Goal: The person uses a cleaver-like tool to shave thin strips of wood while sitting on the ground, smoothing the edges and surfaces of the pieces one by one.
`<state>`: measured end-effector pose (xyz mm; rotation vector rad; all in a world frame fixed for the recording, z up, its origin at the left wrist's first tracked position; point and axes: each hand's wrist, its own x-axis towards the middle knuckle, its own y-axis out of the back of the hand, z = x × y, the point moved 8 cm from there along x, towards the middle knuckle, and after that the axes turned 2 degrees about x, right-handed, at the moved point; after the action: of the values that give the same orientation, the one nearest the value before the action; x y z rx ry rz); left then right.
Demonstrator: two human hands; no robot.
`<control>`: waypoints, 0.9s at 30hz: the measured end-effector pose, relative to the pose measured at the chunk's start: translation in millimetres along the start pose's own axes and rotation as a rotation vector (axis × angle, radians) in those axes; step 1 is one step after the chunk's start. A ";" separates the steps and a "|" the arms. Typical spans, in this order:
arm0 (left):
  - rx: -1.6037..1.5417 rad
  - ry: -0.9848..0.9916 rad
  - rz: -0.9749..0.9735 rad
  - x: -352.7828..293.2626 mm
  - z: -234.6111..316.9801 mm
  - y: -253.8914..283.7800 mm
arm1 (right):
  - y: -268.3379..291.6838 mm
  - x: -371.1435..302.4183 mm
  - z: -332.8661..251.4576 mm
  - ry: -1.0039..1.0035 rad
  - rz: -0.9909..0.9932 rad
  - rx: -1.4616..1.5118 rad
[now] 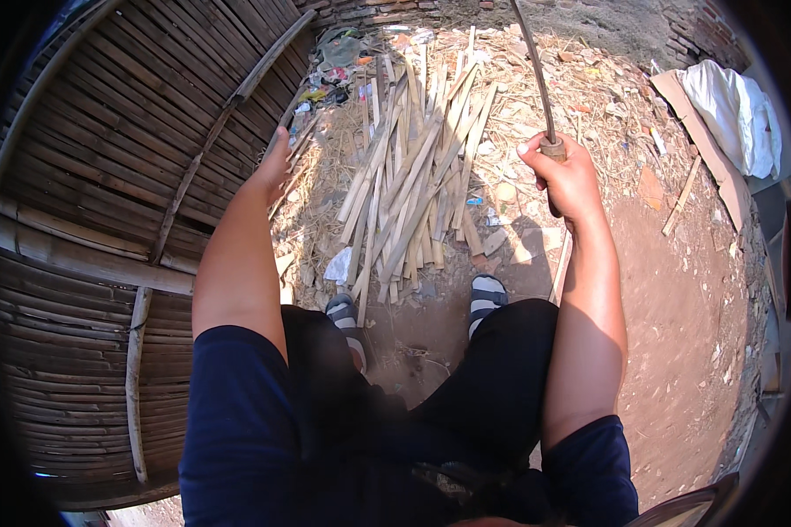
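My right hand is closed round the wooden handle of a long-bladed knife. Its dark, narrow, slightly bent blade points up and away, running out at the top edge. Over on the left, my left hand reaches forward beside the bamboo wall, seen edge-on. Its visible digit is stretched out, and most of the other fingers are hidden; I see nothing held in it. Thin strips lie just behind that hand. Between my hands, beyond my feet, lies a loose pile of split wooden or bamboo strips, crossing each other.
A bamboo slat wall rises close on my left. My sandalled feet stand at the pile's near end. Dry chips and litter cover the ground beyond. A white sack and a cardboard sheet are at the far right.
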<state>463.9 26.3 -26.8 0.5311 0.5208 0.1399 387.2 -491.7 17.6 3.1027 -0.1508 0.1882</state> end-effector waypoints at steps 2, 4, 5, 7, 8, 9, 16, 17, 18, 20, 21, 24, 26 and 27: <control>0.224 0.011 0.051 -18.2 -24.1 14.1 | -5.6 0.8 7.8 -0.027 -0.030 0.021; 0.367 0.071 0.080 -44.9 -41.5 13.7 | -2.0 1.2 16.2 -0.072 -0.038 0.034; 0.383 0.134 0.109 -46.3 -77.1 32.0 | -8.0 1.7 15.2 -0.080 -0.058 0.022; 0.407 0.259 0.130 -40.4 -164.1 67.7 | -19.5 2.1 18.3 -0.105 -0.080 0.002; 0.418 0.314 0.117 -43.8 -198.5 75.9 | -20.1 5.2 25.6 -0.114 -0.092 -0.026; 0.459 0.332 0.075 -52.0 -222.6 76.1 | -19.1 5.3 30.6 -0.137 -0.072 -0.063; 0.610 0.590 0.004 -59.2 -394.2 108.5 | -33.0 12.9 36.3 -0.218 -0.012 -0.333; 0.676 0.555 -0.038 -51.3 -404.7 112.3 | -35.5 12.3 32.9 -0.244 -0.006 -0.389; 0.643 0.522 0.009 -46.1 -417.1 118.1 | -40.1 11.7 34.0 -0.279 0.014 -0.402; 0.588 0.448 0.103 -33.3 -442.4 125.5 | -48.8 12.5 33.4 -0.329 0.024 -0.444; 0.568 0.407 0.152 -26.0 -453.1 130.0 | -50.6 13.5 34.8 -0.350 0.035 -0.459; 0.600 0.421 0.253 -0.2 -498.9 147.4 | -57.1 18.4 35.7 -0.324 0.021 -0.516; 0.599 0.493 0.326 12.9 -529.5 163.5 | -62.2 19.8 39.8 -0.314 0.047 -0.518; 0.613 0.483 0.395 18.3 -536.4 170.2 | -62.4 23.2 43.4 -0.320 0.040 -0.519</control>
<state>208.0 416.7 -341.8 1.2135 0.9347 0.5022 421.4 -433.4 -24.1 2.5886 -0.2266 -0.3016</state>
